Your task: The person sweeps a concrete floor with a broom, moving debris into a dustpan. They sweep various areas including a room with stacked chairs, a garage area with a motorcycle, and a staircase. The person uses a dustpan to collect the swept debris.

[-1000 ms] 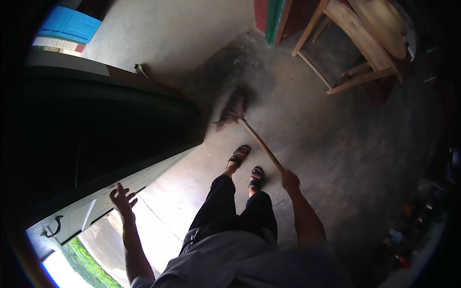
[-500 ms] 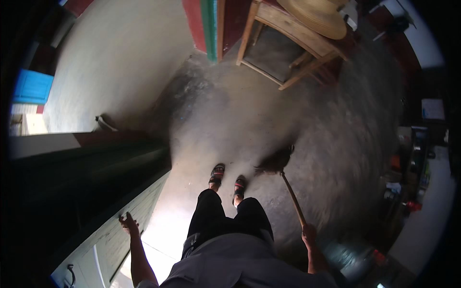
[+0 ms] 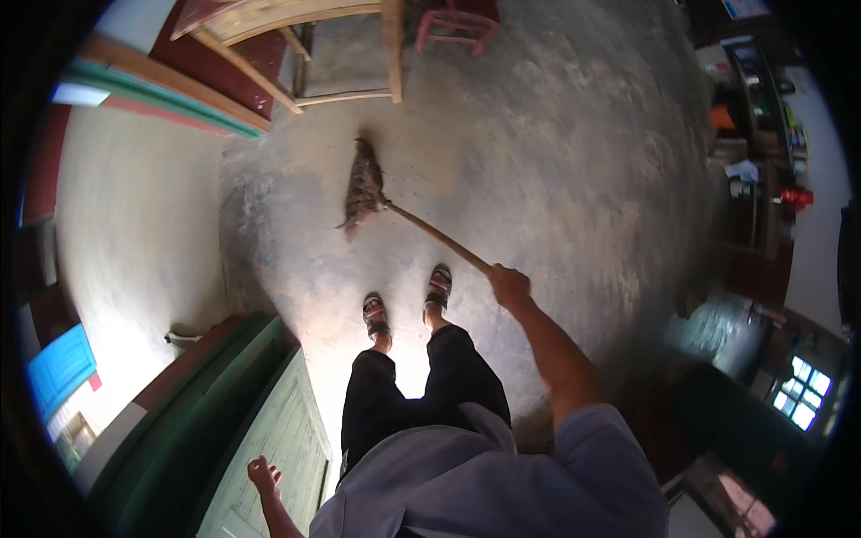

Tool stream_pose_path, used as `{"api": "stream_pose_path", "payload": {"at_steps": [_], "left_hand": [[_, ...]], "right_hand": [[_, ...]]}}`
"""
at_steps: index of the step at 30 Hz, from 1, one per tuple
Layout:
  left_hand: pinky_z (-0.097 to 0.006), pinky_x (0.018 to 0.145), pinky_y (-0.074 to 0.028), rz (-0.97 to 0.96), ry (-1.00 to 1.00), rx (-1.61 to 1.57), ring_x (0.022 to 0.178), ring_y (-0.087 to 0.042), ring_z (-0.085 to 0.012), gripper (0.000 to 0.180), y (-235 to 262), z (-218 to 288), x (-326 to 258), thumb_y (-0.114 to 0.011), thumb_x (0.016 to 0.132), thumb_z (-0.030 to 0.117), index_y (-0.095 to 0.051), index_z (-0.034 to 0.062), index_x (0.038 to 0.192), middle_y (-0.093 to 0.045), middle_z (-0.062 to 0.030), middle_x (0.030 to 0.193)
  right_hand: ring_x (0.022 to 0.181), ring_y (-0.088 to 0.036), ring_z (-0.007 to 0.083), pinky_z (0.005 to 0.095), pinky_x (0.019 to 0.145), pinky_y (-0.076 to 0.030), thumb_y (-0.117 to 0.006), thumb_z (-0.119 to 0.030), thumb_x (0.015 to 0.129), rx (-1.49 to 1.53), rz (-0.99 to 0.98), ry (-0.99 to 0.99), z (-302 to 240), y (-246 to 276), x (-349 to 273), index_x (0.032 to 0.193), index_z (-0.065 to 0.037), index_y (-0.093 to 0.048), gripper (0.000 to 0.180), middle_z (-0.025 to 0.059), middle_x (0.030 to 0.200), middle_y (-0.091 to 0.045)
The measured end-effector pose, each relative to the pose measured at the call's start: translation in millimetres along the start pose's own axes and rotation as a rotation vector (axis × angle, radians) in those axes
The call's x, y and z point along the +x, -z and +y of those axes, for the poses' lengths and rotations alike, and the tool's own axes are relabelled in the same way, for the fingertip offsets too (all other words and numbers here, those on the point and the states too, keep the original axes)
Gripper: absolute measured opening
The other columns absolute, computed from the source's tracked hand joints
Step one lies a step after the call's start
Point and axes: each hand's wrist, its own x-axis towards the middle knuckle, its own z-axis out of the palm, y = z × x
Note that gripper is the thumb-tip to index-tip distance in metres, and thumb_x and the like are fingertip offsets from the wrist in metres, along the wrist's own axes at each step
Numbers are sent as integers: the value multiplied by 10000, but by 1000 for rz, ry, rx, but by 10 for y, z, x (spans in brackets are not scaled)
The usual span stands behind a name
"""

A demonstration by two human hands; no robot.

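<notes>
My right hand (image 3: 509, 287) grips the end of a long wooden broom handle (image 3: 438, 237). The broom's brown bristle head (image 3: 362, 188) rests on the grey concrete floor ahead of my sandalled feet (image 3: 408, 303), to the left. My left hand (image 3: 264, 475) hangs free at the lower left, fingers spread, holding nothing, beside a green wooden door (image 3: 269, 448). I wear dark trousers and a grey shirt.
A wooden table frame (image 3: 305, 40) stands at the top, with a red stool (image 3: 456, 22) beside it. A dark shelf with small items (image 3: 758, 134) lines the right. A painted doorway threshold (image 3: 170, 99) runs at upper left, pale floor beyond it.
The view has swung round. The broom head has swept from my right side across to the front left, farther from my feet. My left hand has dropped lower in the picture.
</notes>
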Motion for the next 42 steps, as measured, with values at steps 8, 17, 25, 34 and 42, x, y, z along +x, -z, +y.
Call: {"api": "stream_pose_path", "payload": {"at_steps": [8,17,25,34,42], "left_hand": [[-325,558,-471,-305,-130,185,674,-531,-178,256,-1065,1085,-582,-517,751,220,-443,65,941,-506,-70,816],[-268,507,-453,-457,-328,274,612,-527,-135,161,-1969,2142,-1168,-517,731,166,-489,49,838,-510,-49,731],[-260,451,-462,-579,-287,453,501,-520,-125,127,-2546,2250,-1245,-514,733,143,-515,27,786,-506,-30,628],[-275,531,-463,-639,-371,418,591,-518,-134,202,-3164,3647,-1340,-527,775,186,-479,63,928,-539,-50,755],[-343,541,-495,-541,-278,484,595,-551,-174,225,-3436,4371,-1227,-489,804,216,-435,90,982,-544,-67,765]], "right_hand": [[753,-554,329,430,658,-441,-419,-325,817,-91,-117,-434,2300,323,-1304,832,-85,-528,264,126,793,-578],[761,-554,317,426,627,-450,-467,-327,782,9,-34,-798,3096,391,-2112,789,-112,-569,238,118,805,-575],[752,-559,309,418,626,-452,-448,-325,801,-31,8,-699,2820,978,-2074,839,-104,-537,241,112,794,-578],[842,-560,272,379,704,-452,-418,-301,817,187,-105,-735,2555,1278,-265,895,-120,-534,229,73,890,-585],[819,-544,310,418,690,-424,-404,-398,793,314,-64,-1108,2766,1466,-1009,850,-106,-594,353,118,853,-583]]}}
